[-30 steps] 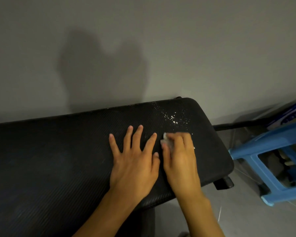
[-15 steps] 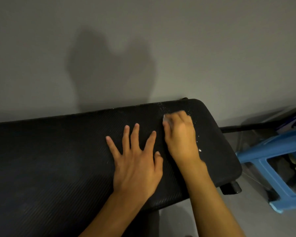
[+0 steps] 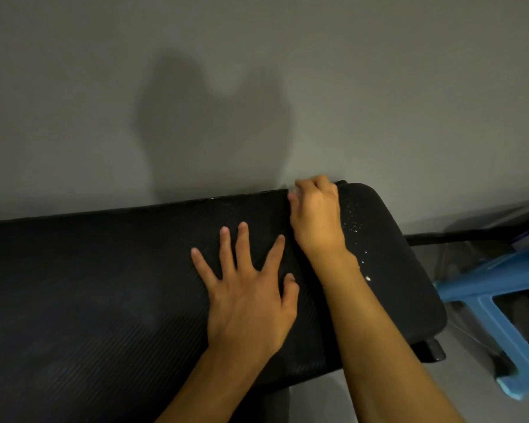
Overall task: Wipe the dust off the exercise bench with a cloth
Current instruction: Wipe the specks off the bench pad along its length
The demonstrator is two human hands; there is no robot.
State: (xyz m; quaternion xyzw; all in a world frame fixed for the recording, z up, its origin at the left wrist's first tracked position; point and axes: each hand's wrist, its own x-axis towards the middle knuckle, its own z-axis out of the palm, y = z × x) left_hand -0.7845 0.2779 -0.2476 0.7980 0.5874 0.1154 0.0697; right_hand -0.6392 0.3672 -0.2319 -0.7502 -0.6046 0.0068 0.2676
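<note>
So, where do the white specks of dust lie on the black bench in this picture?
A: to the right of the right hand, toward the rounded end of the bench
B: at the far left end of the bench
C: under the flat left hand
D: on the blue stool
A: the white specks lie scattered on the bench just right of the right hand and its wrist, near the rounded end.

- Wall (image 3: 379,87): plain grey, matt finish, filling the upper half of the view.
- Shadow (image 3: 214,126): broad dark patch cast on the wall, left of centre. Lighting is dim.
- Floor (image 3: 458,392): pale and smooth, visible lower right.
- Blue plastic stool (image 3: 501,288): stands on the floor at the right edge.
- Black bar (image 3: 458,238): runs low along the wall, behind the stool.
</note>
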